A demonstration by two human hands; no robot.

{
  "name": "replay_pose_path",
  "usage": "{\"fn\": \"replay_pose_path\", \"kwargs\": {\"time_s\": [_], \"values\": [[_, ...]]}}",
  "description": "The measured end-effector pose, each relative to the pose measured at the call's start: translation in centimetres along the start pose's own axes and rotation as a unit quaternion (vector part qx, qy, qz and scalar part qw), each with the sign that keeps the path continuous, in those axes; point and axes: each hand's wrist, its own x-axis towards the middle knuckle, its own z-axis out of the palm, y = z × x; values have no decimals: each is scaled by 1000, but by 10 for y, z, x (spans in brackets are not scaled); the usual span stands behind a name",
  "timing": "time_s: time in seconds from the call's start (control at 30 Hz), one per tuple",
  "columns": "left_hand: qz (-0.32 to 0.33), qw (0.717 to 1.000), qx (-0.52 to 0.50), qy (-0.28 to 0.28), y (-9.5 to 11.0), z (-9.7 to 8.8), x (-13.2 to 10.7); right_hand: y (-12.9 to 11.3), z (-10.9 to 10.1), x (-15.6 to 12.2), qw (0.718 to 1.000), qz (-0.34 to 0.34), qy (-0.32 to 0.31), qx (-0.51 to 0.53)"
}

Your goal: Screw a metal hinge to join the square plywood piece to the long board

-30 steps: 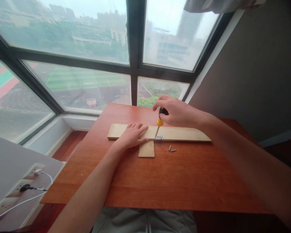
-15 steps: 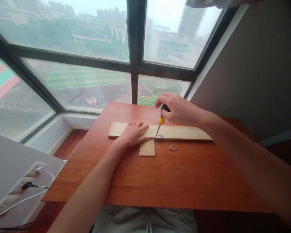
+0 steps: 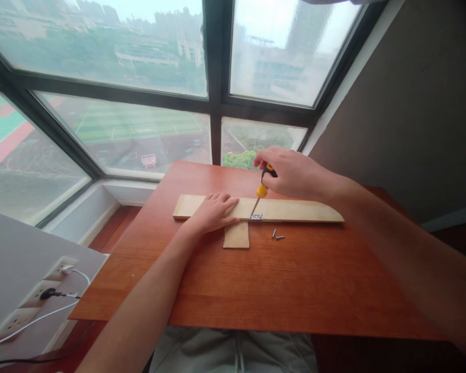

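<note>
My right hand (image 3: 285, 168) is closed round the black-and-yellow handle of a screwdriver (image 3: 261, 190). The screwdriver leans, its tip down at the left end of a small silver metal bracket (image 3: 257, 217) on the near edge of a long pale wooden board (image 3: 291, 210). My left hand (image 3: 216, 211) lies flat on that board with fingers stretched, left of the bracket. Below its thumb, a short wooden piece (image 3: 236, 237) sits against the board's near side. Two loose screws (image 3: 277, 235) lie on the table in front of the board.
The reddish-brown wooden table (image 3: 287, 290) reaches toward large windows (image 3: 140, 124) with dark frames. At the left, a low wall carries power sockets (image 3: 37, 295) with plugged-in cables. A grey wall (image 3: 404, 103) slopes up on the right.
My right hand and the screwdriver handle have shifted slightly, with the fingers turned a little and more yellow showing at the top. My left hand stays on the board.
</note>
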Motion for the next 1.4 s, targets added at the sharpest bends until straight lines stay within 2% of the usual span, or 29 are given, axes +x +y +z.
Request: {"fn": "replay_pose_path", "kwargs": {"time_s": [0.2, 0.47, 0.7, 0.9, 0.97, 1.07, 1.13, 1.3, 1.4], "values": [[5, 1000, 12, 4, -3, 2, 1, -4, 2, -1, 998, 41, 31, -48], [1, 1000, 17, 1, -3, 1, 0, 1, 3, 0, 997, -57, 15, 59], [3, 1000, 13, 1, -3, 1, 0, -6, 3, 2, 997, 25, 39, -57], [1, 1000, 17, -4, -2, -1, 0, 0, 4, 4, 995, -66, 32, 74], [1, 1000, 17, -5, -1, -1, 0, 0, 5, 5, 996, -47, 42, 58], [2, 1000, 17, -6, -1, -1, 0, -2, 7, 6, 997, 13, 62, -34], [3, 1000, 15, -7, -2, -1, 1, -3, 7, 5, 996, 26, 62, -60], [3, 1000, 17, -7, -2, 0, 1, 1, 5, 4, 998, -42, 38, 29], [4, 1000, 18, -7, -3, 0, 1, 2, 4, 4, 998, -35, 34, 28]]}}
